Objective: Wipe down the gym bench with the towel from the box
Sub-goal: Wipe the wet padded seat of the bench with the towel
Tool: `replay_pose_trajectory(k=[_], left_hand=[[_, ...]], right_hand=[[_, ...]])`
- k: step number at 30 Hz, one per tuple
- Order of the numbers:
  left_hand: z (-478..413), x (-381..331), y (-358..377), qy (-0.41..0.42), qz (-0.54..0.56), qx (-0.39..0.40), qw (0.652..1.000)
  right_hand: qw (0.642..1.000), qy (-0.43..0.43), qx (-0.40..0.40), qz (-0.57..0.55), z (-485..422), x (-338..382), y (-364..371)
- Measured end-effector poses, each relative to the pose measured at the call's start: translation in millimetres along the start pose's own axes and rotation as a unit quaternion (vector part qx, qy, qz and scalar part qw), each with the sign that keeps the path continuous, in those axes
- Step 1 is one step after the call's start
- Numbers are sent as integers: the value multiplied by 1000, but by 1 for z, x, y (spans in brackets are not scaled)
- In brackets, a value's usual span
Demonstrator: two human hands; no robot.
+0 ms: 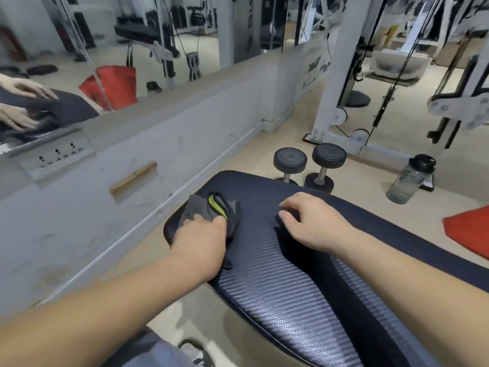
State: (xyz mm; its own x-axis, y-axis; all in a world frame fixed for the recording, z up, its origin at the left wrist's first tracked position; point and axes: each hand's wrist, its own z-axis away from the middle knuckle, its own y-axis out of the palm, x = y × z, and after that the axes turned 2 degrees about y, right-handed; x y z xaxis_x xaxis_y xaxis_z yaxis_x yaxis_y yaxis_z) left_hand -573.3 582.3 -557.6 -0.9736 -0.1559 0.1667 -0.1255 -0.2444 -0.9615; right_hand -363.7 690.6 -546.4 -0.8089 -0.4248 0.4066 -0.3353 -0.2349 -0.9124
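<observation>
The gym bench (277,292) has a dark, carbon-patterned pad that runs from the centre to the lower right. A grey towel (209,210) with a yellow-green stripe lies crumpled on the pad's far left end. My left hand (199,241) presses down on the towel and grips it. My right hand (315,221) rests flat on the pad to the right of the towel, fingers slightly curled, holding nothing. The box is not in view.
Two black dumbbells (309,165) stand on the floor just beyond the bench. A clear water bottle (410,178) stands to their right. A red mat (471,229) lies at the right edge. A white cable machine (344,102) is behind. A mirror wall (105,62) runs along the left.
</observation>
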Motion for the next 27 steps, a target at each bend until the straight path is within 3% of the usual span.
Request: replay_pose_trajectory(k=[2, 5, 7, 9, 12, 15, 17, 20, 21, 25, 27], left_hand=[[32, -32, -8, 19, -12, 6, 1000], [74, -80, -7, 140, -34, 20, 989], [84, -90, -2, 224, -58, 9, 973], [72, -78, 0, 256, -59, -20, 965], [33, -50, -8, 144, -5, -61, 988], [11, -65, -12, 39, 38, -55, 997], [14, -97, -8, 83, 23, -54, 995], [15, -116, -13, 220, 47, -62, 972], [3, -112, -16, 224, 60, -62, 971], [-45, -124, -27, 78, 126, -74, 986], [-55, -154, -29, 43, 113, -81, 989]], right_hand=[[1000, 1, -8, 2, 16, -5, -4], [1000, 17, -24, 0, 37, -17, -10], [999, 24, -27, 7, 49, -29, -14], [999, 38, -29, 18, 57, -44, -23], [995, 88, -33, 22, 67, -76, -37], [990, 136, -39, 12, 72, -110, -45], [985, 166, -38, 7, 74, -129, -50], [978, 203, -30, 29, 79, -153, -51], [976, 210, -29, 41, 81, -158, -51], [976, 211, -42, 41, 93, -177, -55], [977, 206, -46, 39, 101, -186, -59]])
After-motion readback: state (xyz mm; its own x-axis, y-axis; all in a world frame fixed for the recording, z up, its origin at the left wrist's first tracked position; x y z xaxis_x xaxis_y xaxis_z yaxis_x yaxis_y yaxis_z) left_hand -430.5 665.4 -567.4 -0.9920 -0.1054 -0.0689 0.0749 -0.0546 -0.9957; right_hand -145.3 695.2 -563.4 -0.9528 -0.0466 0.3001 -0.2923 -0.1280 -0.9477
